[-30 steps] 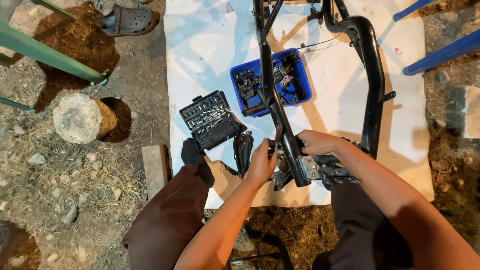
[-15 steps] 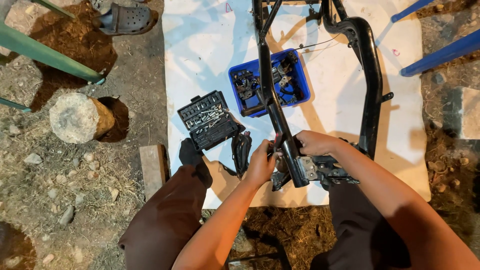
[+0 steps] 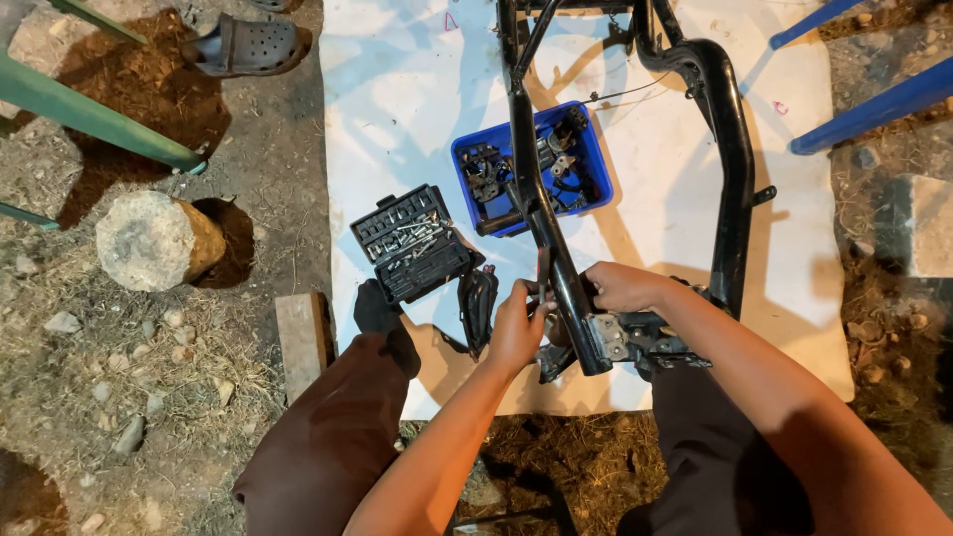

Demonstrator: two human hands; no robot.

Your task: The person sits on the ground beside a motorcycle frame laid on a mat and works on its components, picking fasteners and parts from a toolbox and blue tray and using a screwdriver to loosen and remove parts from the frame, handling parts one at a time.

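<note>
Both hands (image 3: 566,303) — tight against frame tube (image 3: 556,268)

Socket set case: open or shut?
Open. The black socket set case lies with its lid folded back flat on the white sheet, metal bits showing inside.

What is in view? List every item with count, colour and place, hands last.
motorcycle frame: one, black, lying along the white sheet
white sheet: one, spread on the dirt
parts tray: one, blue, under the frame's left tube, holding dark parts
socket set case: one, black, open, left of the tray
black cover part: one, on the sheet beside the left hand
sandal: one, grey, top left
stone block: one, pale, on the dirt left
wood piece: one, by the left knee
left hand: on the frame tube
right hand: on the frame tube
</note>
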